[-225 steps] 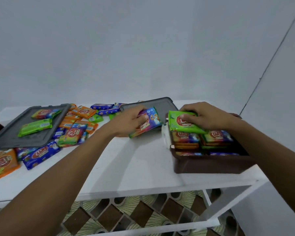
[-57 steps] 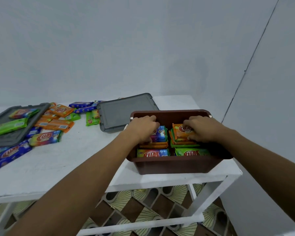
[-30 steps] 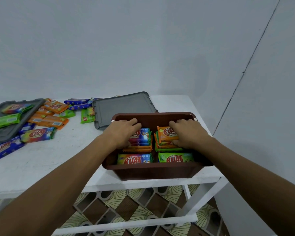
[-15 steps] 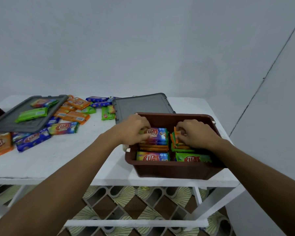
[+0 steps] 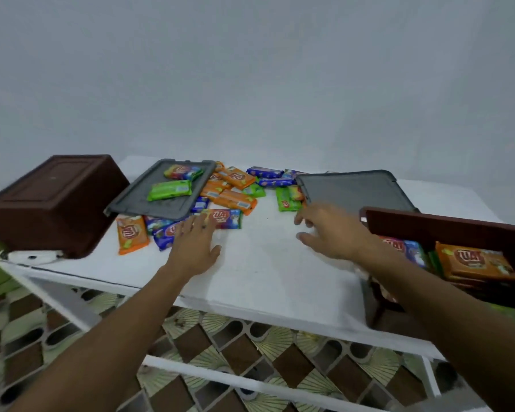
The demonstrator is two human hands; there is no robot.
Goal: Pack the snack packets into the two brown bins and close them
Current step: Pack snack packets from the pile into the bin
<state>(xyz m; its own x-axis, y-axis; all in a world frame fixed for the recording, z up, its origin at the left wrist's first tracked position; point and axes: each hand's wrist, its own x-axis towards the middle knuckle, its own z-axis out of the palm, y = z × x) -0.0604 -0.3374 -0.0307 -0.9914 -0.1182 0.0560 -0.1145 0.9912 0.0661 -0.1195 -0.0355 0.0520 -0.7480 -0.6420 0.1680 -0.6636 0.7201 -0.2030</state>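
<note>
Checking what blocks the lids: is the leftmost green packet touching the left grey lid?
Touching. The head view shows the leftmost green packet lying flat on the left grey lid, inside its rim.

We look through one head-worn camera, tilted forward and down across the white table [image 5: 265,263] toward the grey wall [image 5: 250,69] behind it. We stand close at the table's near edge, with the left hand [image 5: 195,248] and right hand [image 5: 330,233] reaching in from the bottom of the view.

A plain pale grey wall [image 5: 250,69] stood behind a white table [image 5: 265,263] in soft, even light. Below, the floor [image 5: 191,343] was tiled in brown diamonds and cream fans, crossed by the table's white rail [image 5: 220,375].
</note>
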